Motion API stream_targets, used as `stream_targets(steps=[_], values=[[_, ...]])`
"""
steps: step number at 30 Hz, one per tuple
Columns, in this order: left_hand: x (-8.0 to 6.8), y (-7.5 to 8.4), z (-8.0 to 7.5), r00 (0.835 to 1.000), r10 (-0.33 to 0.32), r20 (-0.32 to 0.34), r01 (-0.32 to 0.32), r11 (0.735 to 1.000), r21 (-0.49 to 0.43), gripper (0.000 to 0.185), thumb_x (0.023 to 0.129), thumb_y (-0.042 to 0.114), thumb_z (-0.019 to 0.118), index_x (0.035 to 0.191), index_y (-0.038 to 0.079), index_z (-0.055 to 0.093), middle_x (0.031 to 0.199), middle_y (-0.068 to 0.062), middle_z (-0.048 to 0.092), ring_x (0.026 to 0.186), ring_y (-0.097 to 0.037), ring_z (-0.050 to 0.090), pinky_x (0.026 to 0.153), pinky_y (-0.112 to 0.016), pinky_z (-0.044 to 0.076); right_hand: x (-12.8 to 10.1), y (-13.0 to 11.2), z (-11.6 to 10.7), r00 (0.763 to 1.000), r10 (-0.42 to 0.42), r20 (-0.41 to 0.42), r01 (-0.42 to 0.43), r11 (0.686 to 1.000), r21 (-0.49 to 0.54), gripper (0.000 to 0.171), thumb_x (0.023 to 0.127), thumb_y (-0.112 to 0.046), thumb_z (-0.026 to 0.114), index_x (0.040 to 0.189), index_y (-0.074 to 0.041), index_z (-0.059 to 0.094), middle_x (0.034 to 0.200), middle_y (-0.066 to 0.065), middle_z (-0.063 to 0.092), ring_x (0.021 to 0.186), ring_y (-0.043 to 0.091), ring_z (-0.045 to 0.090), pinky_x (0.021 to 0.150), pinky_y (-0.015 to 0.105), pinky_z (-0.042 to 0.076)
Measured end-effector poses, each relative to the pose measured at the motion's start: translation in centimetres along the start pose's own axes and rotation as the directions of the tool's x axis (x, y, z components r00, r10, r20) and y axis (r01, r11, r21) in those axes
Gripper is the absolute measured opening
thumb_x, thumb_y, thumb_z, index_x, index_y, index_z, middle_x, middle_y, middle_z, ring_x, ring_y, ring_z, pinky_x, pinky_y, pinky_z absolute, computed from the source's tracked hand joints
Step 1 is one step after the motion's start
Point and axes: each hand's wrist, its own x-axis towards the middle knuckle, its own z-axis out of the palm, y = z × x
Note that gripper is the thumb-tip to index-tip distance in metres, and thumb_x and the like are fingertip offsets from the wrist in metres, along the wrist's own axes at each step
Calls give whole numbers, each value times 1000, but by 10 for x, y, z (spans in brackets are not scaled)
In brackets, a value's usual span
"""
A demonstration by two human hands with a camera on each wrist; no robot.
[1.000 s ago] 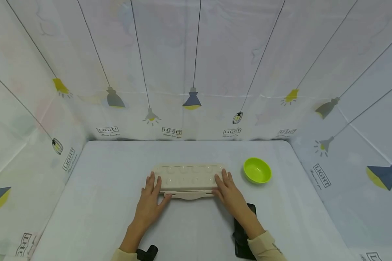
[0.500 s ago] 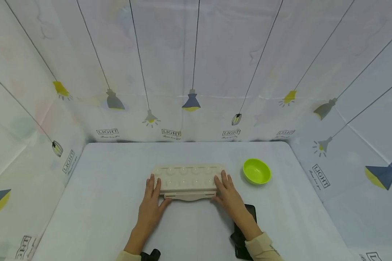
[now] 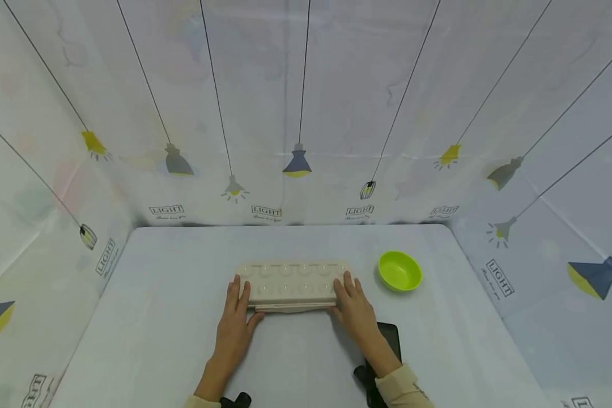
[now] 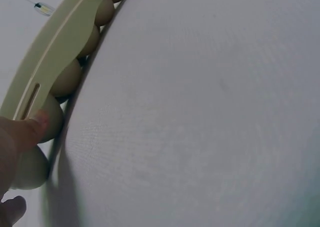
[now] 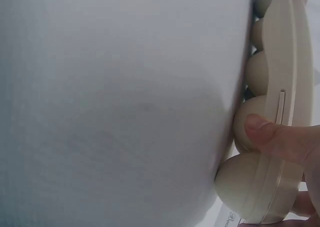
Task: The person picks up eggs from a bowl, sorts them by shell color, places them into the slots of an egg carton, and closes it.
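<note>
A cream egg box point(image 3: 293, 283) with rounded bumps on its lid lies lengthwise in the middle of the table. Its front flap point(image 4: 57, 44) has a wavy edge and slots, and below it a row of eggs point(image 5: 257, 69) shows. My left hand point(image 3: 233, 328) holds the left end, fingers along the lid's side and thumb at the front, over the slot in the left wrist view. At the other end my right hand point(image 3: 357, 311) grips the box, fingertips on the lid's corner; its thumb point(image 5: 275, 134) lies across the flap by an egg.
A green bowl point(image 3: 400, 271) stands to the right behind my right hand. A black flat, phone-like object point(image 3: 389, 334) lies partly under my right forearm. The white table point(image 3: 173, 272) meets lamp-printed curtains at the back and sides.
The front flap has tipped downward, so its slots and wavy edge no longer show in the head view. Both hands stay at the box's ends; the view has tilted slightly up.
</note>
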Motion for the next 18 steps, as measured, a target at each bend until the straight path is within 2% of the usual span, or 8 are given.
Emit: stream_targets(steps=[3,8,14,18], values=[[1,-3,2,1000,3,-9,-3,1000,7,89,84,26,82,156,7,33,168,-13,19,151,-37,26,116,-48,38,0,-1,3,1000,4,8,-4,1000,-10,72,77,-24,87,139,-7,55,152,26,44,133,52,48,88,61,57],[4,-5,3,1000,12,-12,-12,1000,-12,86,85,30,81,154,7,37,167,-13,22,149,-40,30,114,-52,41,0,0,2,998,29,47,-30,1000,3,74,79,-28,84,142,-8,52,156,25,39,138,51,43,94,62,54],[10,-1,-4,999,-6,36,6,1000,-2,75,94,43,69,152,4,41,165,-17,25,149,-44,28,112,-68,36,1,0,-3,997,-54,-49,52,998,-26,77,82,-45,80,140,-3,54,149,28,47,136,50,46,106,58,48],[9,7,-12,997,-25,69,22,999,46,72,99,50,58,151,3,42,164,-19,27,150,-45,27,112,-71,33,-4,-5,-8,993,-79,-86,77,997,-27,75,86,-49,75,143,-5,52,150,25,49,139,45,46,111,57,44]])
